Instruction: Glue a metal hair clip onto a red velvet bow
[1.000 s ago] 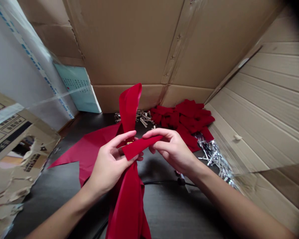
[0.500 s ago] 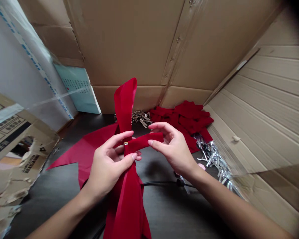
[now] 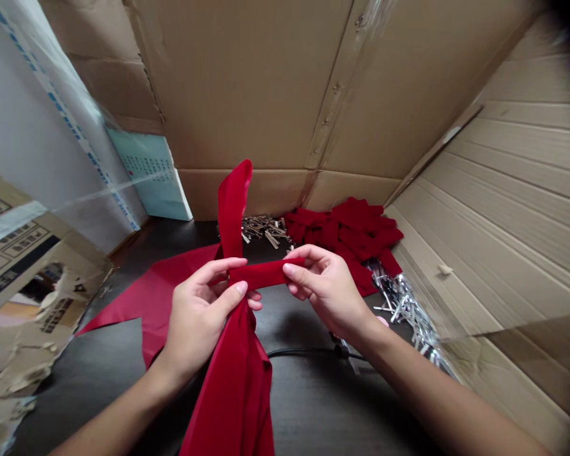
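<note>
A red ribbon bow (image 3: 232,212) stands in the middle of the view, one loop pointing up and long tails (image 3: 230,392) hanging toward me. My left hand (image 3: 202,310) is closed around its gathered middle, thumb in front and fingers behind. Across that middle runs a short red fabric strip (image 3: 261,274), stretched sideways. Its free right end is pinched between the thumb and fingers of my right hand (image 3: 325,288). The strip's left end is partly hidden by my left fingers. Another wide red piece (image 3: 171,291) spreads out on the dark table behind my left hand.
Short red strips (image 3: 361,231) lie heaped at the back right, beside a scatter of small metal clips (image 3: 266,229). Silvery twist ties (image 3: 408,316) lie along the right cardboard wall (image 3: 484,234). A black cable (image 3: 304,352) crosses the dark table (image 3: 323,405). Torn cardboard (image 3: 42,304) stands left.
My right hand has closed more firmly on the strip's end and the strip now lies straighter. The bow and my left hand have shifted slightly left and down.
</note>
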Available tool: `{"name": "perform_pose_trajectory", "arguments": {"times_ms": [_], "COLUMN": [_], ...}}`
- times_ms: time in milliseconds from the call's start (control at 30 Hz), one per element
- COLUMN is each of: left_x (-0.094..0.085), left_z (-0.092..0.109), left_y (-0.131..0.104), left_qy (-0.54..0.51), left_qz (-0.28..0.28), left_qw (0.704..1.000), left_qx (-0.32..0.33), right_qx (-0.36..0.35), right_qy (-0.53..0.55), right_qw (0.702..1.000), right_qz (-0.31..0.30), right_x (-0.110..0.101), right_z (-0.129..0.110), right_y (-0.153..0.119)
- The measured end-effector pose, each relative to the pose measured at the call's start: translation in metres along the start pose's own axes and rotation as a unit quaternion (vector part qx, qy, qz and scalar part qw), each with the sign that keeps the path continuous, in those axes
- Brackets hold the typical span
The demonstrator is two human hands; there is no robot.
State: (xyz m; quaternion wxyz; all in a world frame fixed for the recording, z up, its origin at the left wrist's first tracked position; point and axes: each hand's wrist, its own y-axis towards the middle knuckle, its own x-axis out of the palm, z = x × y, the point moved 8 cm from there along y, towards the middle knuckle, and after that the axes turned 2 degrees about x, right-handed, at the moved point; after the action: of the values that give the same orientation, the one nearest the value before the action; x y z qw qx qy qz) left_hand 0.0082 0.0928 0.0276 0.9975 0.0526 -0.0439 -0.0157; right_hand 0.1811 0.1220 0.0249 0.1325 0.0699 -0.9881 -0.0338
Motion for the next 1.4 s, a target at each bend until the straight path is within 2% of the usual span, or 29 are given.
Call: {"name": "perform_pose_trajectory", "arguments": {"times_ms": [133, 433, 567, 733, 867, 1033, 1167, 1400], "left_x": [0.0, 0.001, -0.001, 0.002, 0.003, 0.005, 0.012, 0.006], "left_z": [0.001, 0.0, 0.005, 0.006, 0.005, 0.003, -0.002, 0.001], "left_y": [-0.001, -0.001, -0.001, -0.001, -0.001, -0.003, -0.007, -0.005], "left_qy": [-0.014, -0.014, -0.006, -0.006, -0.003, 0.002, -0.005, 0.033], "left_qz": [0.013, -0.007, 0.011, -0.004, -0.006, -0.005, -0.025, -0.006], "left_qw": [1.0, 1.0, 1.0, 1.0, 1.0, 0.999, 0.999, 0.998], "left_qx": [-0.006, 0.001, 0.022, 0.022, 0.03, 0.05, 0.037, 0.055], "right_qx": [0.023, -0.003, 0.005, 0.019, 0.026, 0.051, 0.074, 0.024], "right_qy": [0.048, 0.019, 0.034, 0.069, 0.098, 0.16, 0.199, 0.199], "right_qw": [0.998, 1.0, 0.999, 0.996, 0.994, 0.986, 0.976, 0.976], "right_qz": [0.013, 0.012, 0.035, 0.053, 0.03, -0.002, -0.049, -0.089], "right_x": [-0.002, -0.004, -0.009, -0.012, -0.005, 0.014, 0.03, 0.03], "right_z": [0.005, 0.006, 0.007, 0.011, 0.012, 0.016, 0.021, 0.007], "right_y": [0.001, 0.002, 0.003, 0.007, 0.005, -0.009, -0.016, -0.012]}}
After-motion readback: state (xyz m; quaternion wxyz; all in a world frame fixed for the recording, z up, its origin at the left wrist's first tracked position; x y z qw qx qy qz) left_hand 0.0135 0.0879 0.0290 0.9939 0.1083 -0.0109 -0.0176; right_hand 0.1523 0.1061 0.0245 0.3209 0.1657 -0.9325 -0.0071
